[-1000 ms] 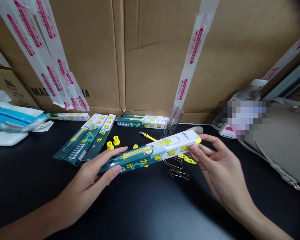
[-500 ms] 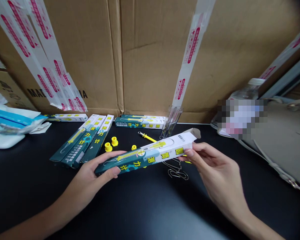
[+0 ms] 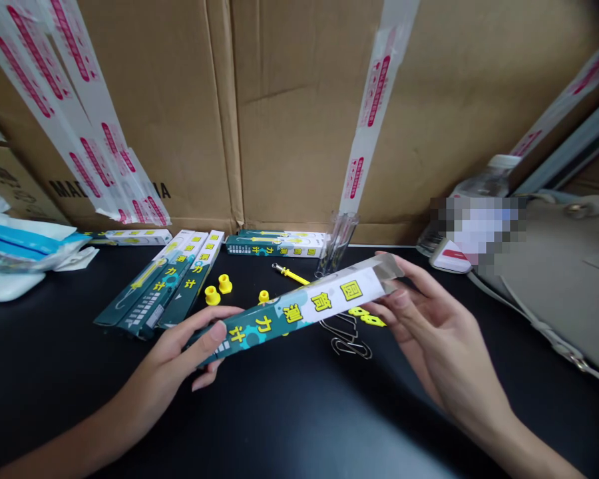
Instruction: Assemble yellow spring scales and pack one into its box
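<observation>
A long, slim spring scale box [image 3: 299,309], green and white with yellow characters, is held up at a tilt over the table. My left hand [image 3: 194,356] grips its green lower end, thumb on the near face and fingers underneath and behind. At the raised white end, my right hand [image 3: 434,326] pinches the flap [image 3: 390,266], which stands out from the box. Whether anything is inside is hidden. Behind and below it lie several bent metal hooks [image 3: 352,347], yellow flat plastic parts [image 3: 368,317], yellow caps [image 3: 224,284] and a yellow rod [image 3: 289,273].
Several similar boxes [image 3: 150,283] lie at the left, with more boxes [image 3: 274,243] along the back. Clear tubes [image 3: 337,243] stand near the large carton [image 3: 289,133]. A plastic package [image 3: 24,246] is at far left; a bottle [image 3: 494,176] and grey bag [image 3: 569,286] are right.
The box has rolled in my hands, so its printed side now faces me and its pictured face is turned away. My right fingers have shifted onto the flap at the end.
</observation>
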{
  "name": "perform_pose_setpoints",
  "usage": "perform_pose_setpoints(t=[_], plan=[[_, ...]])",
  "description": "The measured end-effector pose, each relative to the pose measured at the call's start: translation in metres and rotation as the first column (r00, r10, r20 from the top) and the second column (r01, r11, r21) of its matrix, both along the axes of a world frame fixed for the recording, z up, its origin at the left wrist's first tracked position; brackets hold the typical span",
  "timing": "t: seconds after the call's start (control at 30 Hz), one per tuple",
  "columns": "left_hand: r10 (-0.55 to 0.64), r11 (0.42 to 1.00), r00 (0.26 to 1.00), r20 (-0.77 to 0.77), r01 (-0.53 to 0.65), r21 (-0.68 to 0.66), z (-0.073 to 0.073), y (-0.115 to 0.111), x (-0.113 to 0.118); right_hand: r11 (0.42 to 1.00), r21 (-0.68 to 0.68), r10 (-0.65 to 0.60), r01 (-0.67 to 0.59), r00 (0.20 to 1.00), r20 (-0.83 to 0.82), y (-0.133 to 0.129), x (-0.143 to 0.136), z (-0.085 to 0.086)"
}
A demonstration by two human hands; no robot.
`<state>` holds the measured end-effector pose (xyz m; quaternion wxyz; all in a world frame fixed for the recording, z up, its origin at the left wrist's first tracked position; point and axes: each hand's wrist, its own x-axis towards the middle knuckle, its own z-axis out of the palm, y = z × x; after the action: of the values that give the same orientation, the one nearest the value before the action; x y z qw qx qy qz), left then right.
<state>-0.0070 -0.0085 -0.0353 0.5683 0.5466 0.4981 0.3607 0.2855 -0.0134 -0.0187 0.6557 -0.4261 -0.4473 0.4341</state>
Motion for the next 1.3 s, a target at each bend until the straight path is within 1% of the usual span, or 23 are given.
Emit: perform_pose_setpoints(t=[0.1,0.2,0.3,0.37,0.43,0.5,0.7,0.77,0.87,0.93,1.07,1.13,1.3], plan=[[-0.003,1.0,1.0,0.03,0.003,-0.021,-0.004,0.002,-0.004,0.999,0.023,0.034,-0.034,0.999,-0.002,-0.001,0.001,0.001],[-0.016,1.0,1.0,-0.001,0.016,0.002,-0.001,0.001,-0.005,0.996,0.075,0.034,-0.041,0.995,0.094,-0.002,0.003,0.003],[-0.023,1.0,0.999,-0.034,0.023,0.003,0.003,0.001,-0.005,0.988,0.154,-0.049,0.003,0.956,0.291,-0.004,0.003,0.003],[-0.036,0.999,0.999,-0.037,0.035,-0.017,0.005,0.001,-0.005,0.98,0.198,-0.109,0.036,0.922,0.372,-0.005,0.003,0.002],[-0.053,0.998,0.998,-0.029,0.052,-0.03,0.005,0.003,-0.005,0.973,0.22,-0.144,0.064,0.918,0.371,-0.005,0.002,-0.001],[-0.06,0.998,0.998,-0.026,0.059,-0.028,0.005,0.003,-0.005,0.974,0.212,-0.147,0.075,0.926,0.349,-0.005,0.001,-0.003],[-0.004,0.999,0.999,-0.035,0.003,-0.041,0.007,0.001,-0.005,0.987,0.156,-0.09,0.042,0.944,0.318,-0.007,-0.002,-0.007],[0.007,0.999,0.999,-0.04,-0.009,-0.048,0.007,0.0,-0.005,0.989,0.142,-0.086,0.04,0.937,0.337,-0.007,-0.002,-0.008],[0.004,0.999,0.999,-0.044,-0.005,-0.04,0.007,0.001,-0.006,0.991,0.131,-0.082,0.03,0.907,0.412,-0.007,-0.001,-0.01],[0.001,1.0,0.999,-0.044,-0.002,-0.031,0.005,0.002,-0.006,0.992,0.127,-0.069,0.017,0.905,0.419,-0.005,-0.001,-0.012],[0.004,1.0,0.999,-0.05,-0.005,-0.02,0.003,0.004,-0.006,0.996,0.092,-0.032,0.007,0.963,0.266,-0.001,-0.004,-0.015],[0.004,1.0,0.998,-0.06,-0.005,-0.022,0.002,0.004,-0.006,0.997,0.079,-0.031,0.013,0.973,0.228,0.0,-0.005,-0.015],[0.022,0.999,0.998,-0.062,-0.025,-0.047,0.001,0.003,-0.008,0.993,0.115,-0.03,-0.011,0.937,0.348,-0.002,-0.006,-0.014]])
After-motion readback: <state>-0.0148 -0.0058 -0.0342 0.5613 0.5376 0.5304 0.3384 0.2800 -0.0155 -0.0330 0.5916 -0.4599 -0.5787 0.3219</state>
